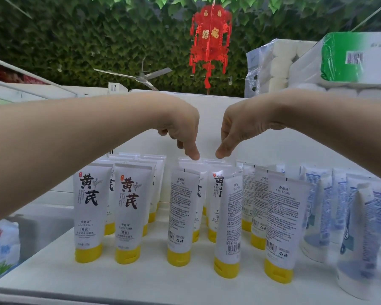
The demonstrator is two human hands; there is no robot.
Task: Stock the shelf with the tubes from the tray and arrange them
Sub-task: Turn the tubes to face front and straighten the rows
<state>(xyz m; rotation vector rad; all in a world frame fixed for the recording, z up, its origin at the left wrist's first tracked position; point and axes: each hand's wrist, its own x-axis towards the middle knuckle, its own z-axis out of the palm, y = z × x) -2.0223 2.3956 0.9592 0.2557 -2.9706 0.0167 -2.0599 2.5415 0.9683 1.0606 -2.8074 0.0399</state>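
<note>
Several white tubes with yellow caps (128, 214) stand cap-down in rows on a white shelf (141, 276). The left rows show their front labels; the middle and right ones (281, 230) show back labels with barcodes. Both my arms reach over the rows. My left hand (182, 128) points a finger down onto the top edge of a back-row tube (186, 162). My right hand (238, 128) hangs beside it, with a fingertip just above the neighbouring back tube (216, 162). Neither hand grips anything. No tray is in view.
Blue-and-white tubes (361, 219) crowd the shelf's right end. Wrapped toilet-roll packs (295, 60) sit above at the right. A blue-and-white bag (2, 247) lies below at the left. A red lantern (210, 38) and a ceiling fan (141, 78) hang behind.
</note>
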